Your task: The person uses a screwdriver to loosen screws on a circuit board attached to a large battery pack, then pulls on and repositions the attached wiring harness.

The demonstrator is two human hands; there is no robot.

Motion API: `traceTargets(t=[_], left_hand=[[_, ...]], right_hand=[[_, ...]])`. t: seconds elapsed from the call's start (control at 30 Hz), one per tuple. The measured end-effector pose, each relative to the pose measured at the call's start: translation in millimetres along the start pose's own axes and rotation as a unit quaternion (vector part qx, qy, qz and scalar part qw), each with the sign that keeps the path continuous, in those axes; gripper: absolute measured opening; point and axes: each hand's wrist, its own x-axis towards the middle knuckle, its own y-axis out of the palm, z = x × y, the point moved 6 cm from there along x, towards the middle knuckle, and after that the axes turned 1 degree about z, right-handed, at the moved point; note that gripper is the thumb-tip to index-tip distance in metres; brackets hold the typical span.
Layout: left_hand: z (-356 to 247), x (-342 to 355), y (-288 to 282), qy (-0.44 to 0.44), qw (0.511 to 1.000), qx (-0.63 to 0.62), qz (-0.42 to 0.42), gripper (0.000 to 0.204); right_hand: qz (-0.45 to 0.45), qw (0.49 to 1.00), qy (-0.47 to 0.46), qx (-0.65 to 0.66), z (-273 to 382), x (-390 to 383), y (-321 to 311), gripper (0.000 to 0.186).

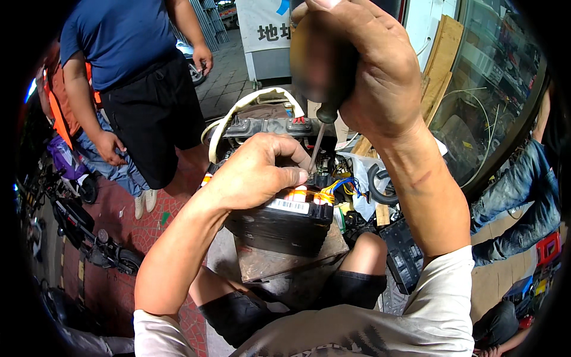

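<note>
A screwdriver (317, 144) with a dark handle stands nearly upright, tilted a little. My right hand (383, 77) is closed round its handle, high above the work; part of that area is blurred. My left hand (256, 171) is closed, thumb and forefinger pinched together right beside the screwdriver's tip. What they pinch is hidden. Both hands work over a black battery pack (276, 229) with a barcode label, orange tape and a bundle of yellow and blue wires (342, 188) on its right side. The pack sits on a worn box (262, 268) between my knees.
A thick cream-coloured cable (238, 107) arches behind the pack. On the right lie a plastic bag (360, 166), a black ring-shaped part (380, 184) and a black case (405, 256). A person in a blue shirt (119, 35) stands at the left, near a motorbike (98, 241).
</note>
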Motion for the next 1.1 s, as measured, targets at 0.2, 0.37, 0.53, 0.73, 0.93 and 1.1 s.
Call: traceTargets(t=[0.2,0.37,0.53,0.73,0.93,1.1], left_hand=[[-1.2,0.3,-0.2,0.023,0.999,0.027,-0.009,0.009],[-1.6,-1.7,-2.3,0.013,0.999,0.03,-0.009,0.01],[-2.5,1.2,-1.0,0.062,0.997,0.031,-0.026,0.014],[4.4,-3.5,-2.9,0.043,0.999,0.01,-0.022,0.012],[-1.4,-8.5,-3.5,0.054,0.998,0.021,-0.034,0.016],[-2.4,-6.3,-2.6,0.064,0.997,0.002,-0.047,0.019]], right_hand=[[-0.018,0.964,0.075,-0.255,21.2,0.8,22.4,0.016],[0.133,0.872,0.078,-0.465,52.9,-9.2,41.3,0.021],[0.322,0.748,0.139,-0.563,88.2,3.9,52.4,0.029],[0.208,0.707,-0.064,-0.673,72.8,-16.0,78.4,0.035],[0.266,0.744,-0.011,-0.612,46.3,13.0,34.1,0.045],[0.221,0.769,-0.001,-0.599,40.6,14.2,24.9,0.05]])
